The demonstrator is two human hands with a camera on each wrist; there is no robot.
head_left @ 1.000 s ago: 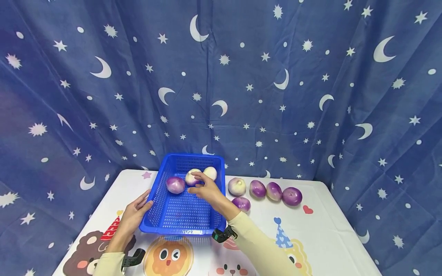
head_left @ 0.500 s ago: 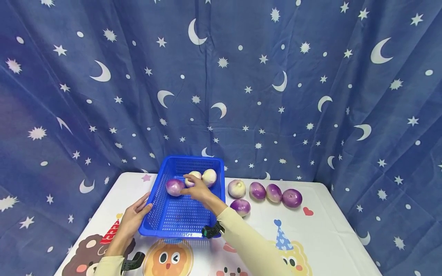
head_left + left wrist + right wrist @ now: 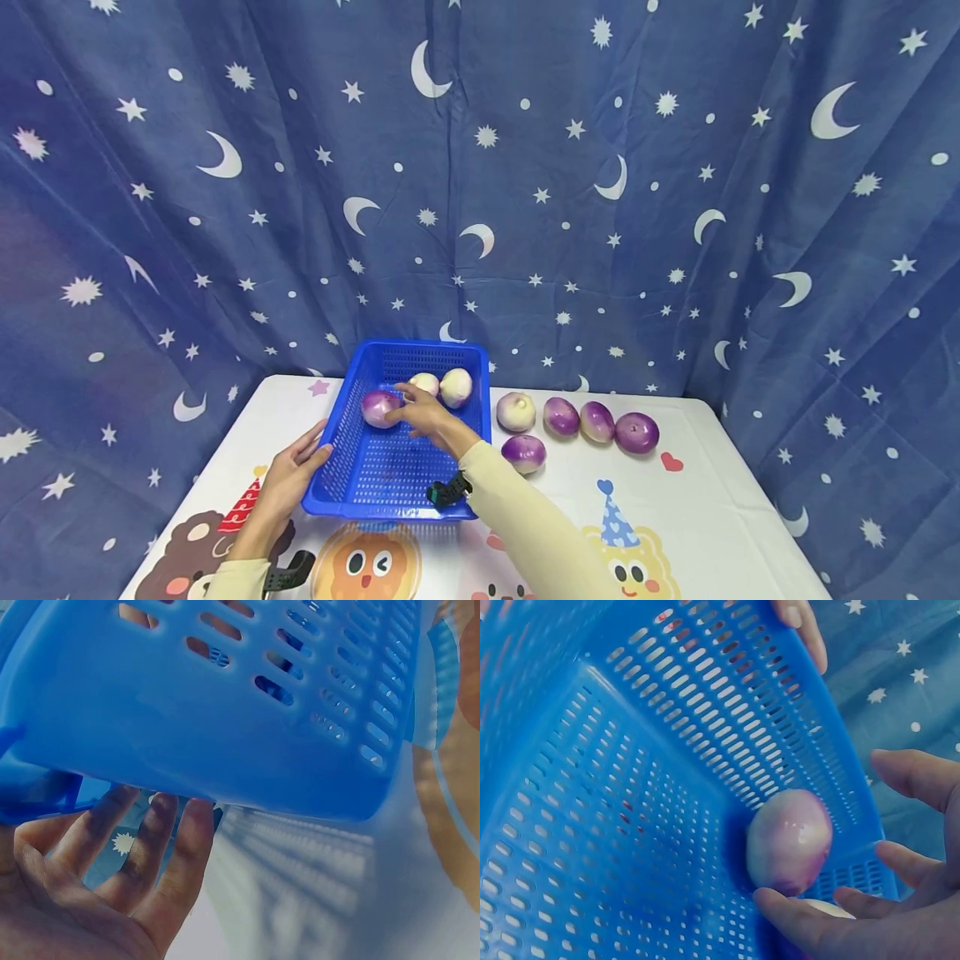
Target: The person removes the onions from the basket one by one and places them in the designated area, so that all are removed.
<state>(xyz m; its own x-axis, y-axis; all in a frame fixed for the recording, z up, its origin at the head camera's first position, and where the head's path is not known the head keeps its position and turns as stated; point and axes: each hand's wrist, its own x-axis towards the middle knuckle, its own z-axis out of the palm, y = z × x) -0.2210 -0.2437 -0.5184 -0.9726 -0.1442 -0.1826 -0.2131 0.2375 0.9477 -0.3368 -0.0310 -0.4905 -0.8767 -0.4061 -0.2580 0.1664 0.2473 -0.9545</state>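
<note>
A blue plastic basket (image 3: 322, 505) stands on the table. Inside, a purple onion (image 3: 378, 409) lies near the left wall, with two whitish onions to its right. The nearer whitish onion (image 3: 425, 383) is partly behind my right hand; the other whitish onion (image 3: 456, 387) lies by the back right corner. My right hand (image 3: 426, 415) hovers in the basket with fingers spread, thumb and fingertips close to the purple onion (image 3: 789, 840). Whether they touch it I cannot tell. My left hand (image 3: 288, 471) rests against the basket's left side, its extended fingers (image 3: 187, 844) along the outside.
Right of the basket, a whitish onion (image 3: 516, 412) and several purple onions, among them a near one (image 3: 524, 454) and a far-right one (image 3: 637, 433), lie on the white printed tablecloth (image 3: 720, 500). A blue curtain (image 3: 525, 208) with moons and stars hangs behind.
My right hand has moved left across the basket, from beside the whitish onions to the purple onion. The left hand has stayed at the basket's left side.
</note>
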